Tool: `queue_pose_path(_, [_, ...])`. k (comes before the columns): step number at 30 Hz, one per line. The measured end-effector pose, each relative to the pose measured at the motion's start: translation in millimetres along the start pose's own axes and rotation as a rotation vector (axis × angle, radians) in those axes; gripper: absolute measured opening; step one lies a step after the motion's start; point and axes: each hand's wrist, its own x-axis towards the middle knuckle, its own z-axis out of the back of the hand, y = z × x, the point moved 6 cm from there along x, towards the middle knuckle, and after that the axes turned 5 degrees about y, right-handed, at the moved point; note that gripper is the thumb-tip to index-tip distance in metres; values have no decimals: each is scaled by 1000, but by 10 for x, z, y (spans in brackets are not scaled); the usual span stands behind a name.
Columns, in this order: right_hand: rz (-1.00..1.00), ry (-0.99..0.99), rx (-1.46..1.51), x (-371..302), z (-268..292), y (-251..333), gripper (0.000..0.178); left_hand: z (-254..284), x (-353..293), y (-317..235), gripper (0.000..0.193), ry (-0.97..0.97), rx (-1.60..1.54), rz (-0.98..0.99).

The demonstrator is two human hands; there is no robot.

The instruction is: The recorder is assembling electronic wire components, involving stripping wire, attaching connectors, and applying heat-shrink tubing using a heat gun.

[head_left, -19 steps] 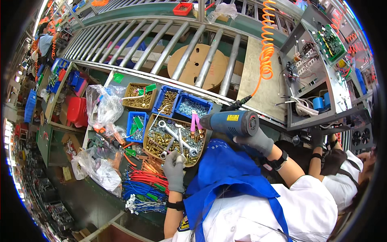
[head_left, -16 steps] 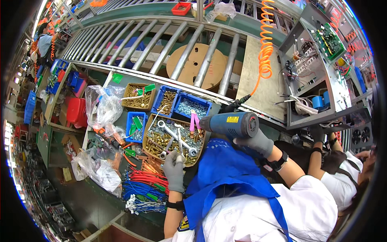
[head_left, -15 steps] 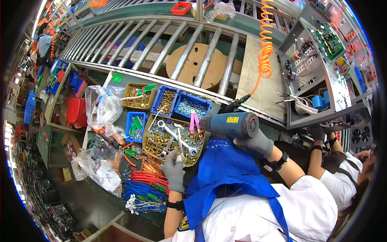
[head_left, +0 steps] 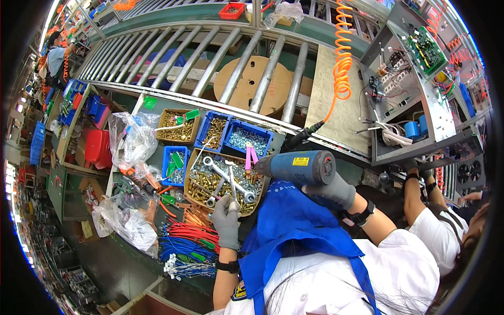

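Note:
My gloved right hand (head_left: 336,192) grips a blue gun-shaped power driver (head_left: 298,166) with a yellow label; its nose points left, over the parts boxes. My gloved left hand (head_left: 226,222) is at the near edge of a cardboard box (head_left: 195,201) of brass-coloured bolts and silver hardware. Its fingers are pinched together, and anything between them is too small to make out. A large wrench (head_left: 229,178) lies across that box, with a smaller metal tool beside it. A pink-handled tool (head_left: 249,155) stands at the box's far right.
Blue bins (head_left: 248,137) of fasteners and another cardboard box (head_left: 177,126) stand behind. Left are plastic bags (head_left: 131,139) and red and blue wires (head_left: 184,239). Beyond runs a roller conveyor (head_left: 236,68). An orange coiled hose (head_left: 342,63) hangs near an open metal cabinet (head_left: 404,94); a co-worker sits right.
The view has shifted slightly, so the bench and conveyor appear a little further left. Both my hands keep nearly the same pose, and the power driver stays in my right hand.

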Motion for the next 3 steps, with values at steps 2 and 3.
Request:
queue_pose_path(2, [10,14,-18,17,-40,-6,64,1,-2,8,30,0,2,10])
queue_pose_path(3, [21,27,-36,31,-70,-20,66,1,-6,5,30,2,4,19])
